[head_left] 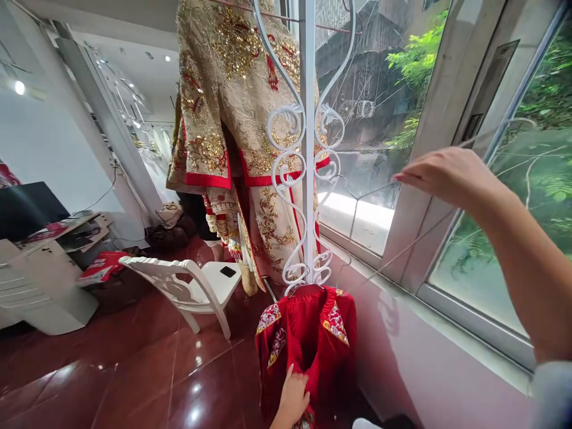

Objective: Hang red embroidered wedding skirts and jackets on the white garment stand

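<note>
Red garment (333, 366) hangs by white stand (308, 149); left hand (294, 393) closed on its front; right hand (447, 171) raised near window (478, 256), grip unclear.

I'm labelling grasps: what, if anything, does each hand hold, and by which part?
The left hand holds the red garment by its front opening's edge. The right hand is at one side of a thin hanger; its grip is unclear.

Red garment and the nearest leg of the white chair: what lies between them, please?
In the head view, shiny dark-red floor tiles lie between the red garment and that chair leg.
</note>
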A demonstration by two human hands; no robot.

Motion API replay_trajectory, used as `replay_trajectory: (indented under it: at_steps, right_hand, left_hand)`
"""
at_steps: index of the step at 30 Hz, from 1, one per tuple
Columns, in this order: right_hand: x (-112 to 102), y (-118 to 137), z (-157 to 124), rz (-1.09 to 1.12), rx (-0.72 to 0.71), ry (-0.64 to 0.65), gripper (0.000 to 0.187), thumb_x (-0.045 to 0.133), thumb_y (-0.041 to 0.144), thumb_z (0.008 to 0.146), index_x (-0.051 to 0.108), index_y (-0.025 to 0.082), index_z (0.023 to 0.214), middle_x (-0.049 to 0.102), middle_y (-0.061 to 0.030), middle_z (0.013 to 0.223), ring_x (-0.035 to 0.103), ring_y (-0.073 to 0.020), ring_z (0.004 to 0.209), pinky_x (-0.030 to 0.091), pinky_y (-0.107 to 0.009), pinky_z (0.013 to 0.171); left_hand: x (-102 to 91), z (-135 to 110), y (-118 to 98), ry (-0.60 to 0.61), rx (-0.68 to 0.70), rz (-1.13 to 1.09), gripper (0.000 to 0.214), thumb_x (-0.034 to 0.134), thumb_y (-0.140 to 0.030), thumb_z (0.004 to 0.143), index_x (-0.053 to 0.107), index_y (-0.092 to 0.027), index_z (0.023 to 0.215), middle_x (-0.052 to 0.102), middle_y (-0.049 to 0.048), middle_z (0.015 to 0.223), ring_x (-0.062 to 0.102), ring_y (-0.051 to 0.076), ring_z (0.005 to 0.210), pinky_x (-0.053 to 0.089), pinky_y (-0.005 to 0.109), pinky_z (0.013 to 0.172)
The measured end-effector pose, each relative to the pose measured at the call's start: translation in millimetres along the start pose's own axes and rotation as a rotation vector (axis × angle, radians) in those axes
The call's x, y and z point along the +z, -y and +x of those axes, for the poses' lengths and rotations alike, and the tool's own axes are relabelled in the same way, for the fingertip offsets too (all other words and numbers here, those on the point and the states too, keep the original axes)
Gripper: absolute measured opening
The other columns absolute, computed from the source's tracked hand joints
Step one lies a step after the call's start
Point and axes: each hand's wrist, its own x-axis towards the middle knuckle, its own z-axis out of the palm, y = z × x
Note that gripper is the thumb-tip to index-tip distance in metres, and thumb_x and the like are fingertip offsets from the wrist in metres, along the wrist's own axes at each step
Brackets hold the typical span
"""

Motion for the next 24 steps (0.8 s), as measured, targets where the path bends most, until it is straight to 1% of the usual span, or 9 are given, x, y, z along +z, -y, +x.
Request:
replay_trajectory:
  at_steps: [3, 5, 7, 10, 14, 18, 21, 23, 24]
  right_hand:
    - [27, -6, -31, -0.174, 0.169, -0.006, 0.057, 0.030, 0.045, 0.097, 0.067, 0.014, 0.067, 0.064, -0.0092, 0.065, 0.058, -0.0182, 0.061, 0.020, -0.028, 0.052]
    - [49, -4, -34, -0.173, 0.259, -0.008, 0.058, 0.025, 0.044, 0.098, 0.067, 0.012, 0.073, 0.066, -0.0125, 0.070, 0.058, -0.0195, 0.063, 0.020, -0.028, 0.052]
    - [68, 1, -27, -0.110, 0.292, 0.022, 0.057, 0.024, 0.043, 0.098, 0.067, 0.010, 0.079, 0.067, -0.0149, 0.077, 0.058, -0.0196, 0.065, 0.020, -0.029, 0.052]
    - [89, 12, -8, -0.028, 0.271, 0.037, 0.052, 0.029, 0.041, 0.098, 0.066, 0.008, 0.081, 0.067, -0.0160, 0.078, 0.056, -0.0185, 0.065, 0.019, -0.029, 0.053]
    - [105, 24, 14, -0.010, 0.196, -0.017, 0.049, 0.032, 0.038, 0.097, 0.065, 0.007, 0.081, 0.066, -0.0163, 0.077, 0.052, -0.0184, 0.065, 0.018, -0.029, 0.055]
    - [124, 23, 20, -0.008, 0.155, -0.059, 0.052, 0.027, 0.036, 0.098, 0.066, 0.007, 0.081, 0.065, -0.0168, 0.075, 0.050, -0.0176, 0.063, 0.020, -0.029, 0.056]
    - [145, 23, 10, 0.019, 0.111, -0.006, 0.051, 0.028, 0.035, 0.098, 0.067, 0.007, 0.083, 0.067, -0.0172, 0.077, 0.052, -0.0186, 0.064, 0.022, -0.029, 0.056]
    - [157, 27, 1, 0.074, 0.125, 0.064, 0.050, 0.029, 0.035, 0.097, 0.068, 0.008, 0.082, 0.067, -0.0163, 0.075, 0.052, -0.0193, 0.064, 0.024, -0.029, 0.057]
    - [162, 32, -3, 0.103, 0.149, 0.085, 0.048, 0.030, 0.035, 0.096, 0.068, 0.009, 0.083, 0.067, -0.0159, 0.076, 0.053, -0.0201, 0.066, 0.026, -0.029, 0.058]
  left_hand:
    - [11.3, -6, 5, -0.070, 0.073, -0.059, 0.058, 0.041, -0.018, 0.074, 0.052, -0.020, 0.131, 0.052, 0.0043, 0.136, 0.043, 0.020, 0.129, 0.014, 0.042, 0.118]
    - [22.6, -10, 7, -0.112, 0.064, -0.079, 0.060, 0.039, -0.016, 0.075, 0.048, -0.021, 0.134, 0.043, 0.0035, 0.143, 0.034, 0.019, 0.135, 0.019, 0.042, 0.117]
    - [35.1, -14, 9, -0.190, 0.033, -0.107, 0.058, 0.037, -0.014, 0.077, 0.050, -0.021, 0.132, 0.041, 0.0042, 0.145, 0.032, 0.019, 0.136, 0.024, 0.042, 0.115]
    - [51.9, -26, 13, -0.330, -0.012, -0.210, 0.051, 0.036, -0.014, 0.078, 0.059, -0.019, 0.123, 0.043, 0.0070, 0.143, 0.034, 0.020, 0.135, 0.029, 0.040, 0.113]
    - [66.1, -48, 26, -0.440, -0.060, -0.333, 0.046, 0.039, -0.016, 0.074, 0.066, -0.020, 0.112, 0.048, 0.0064, 0.139, 0.038, 0.022, 0.133, 0.034, 0.040, 0.111]
    - [85.1, -69, 64, -0.532, -0.149, -0.389, 0.037, 0.048, -0.020, 0.068, 0.072, -0.027, 0.095, 0.061, 0.0027, 0.125, 0.053, 0.025, 0.120, 0.044, 0.037, 0.104]
    - [98.2, -77, 94, -0.609, -0.204, -0.436, 0.024, 0.054, -0.024, 0.061, 0.071, -0.035, 0.074, 0.069, -0.0005, 0.103, 0.064, 0.028, 0.102, 0.054, 0.038, 0.090]
    - [89.4, -75, 102, -0.700, -0.196, -0.448, 0.020, 0.053, -0.028, 0.063, 0.070, -0.035, 0.071, 0.070, 0.0002, 0.099, 0.066, 0.029, 0.096, 0.057, 0.041, 0.085]
    - [75.7, -70, 101, -0.753, -0.179, -0.439, 0.021, 0.050, -0.030, 0.067, 0.070, -0.033, 0.074, 0.069, 0.0014, 0.101, 0.065, 0.029, 0.097, 0.056, 0.043, 0.086]
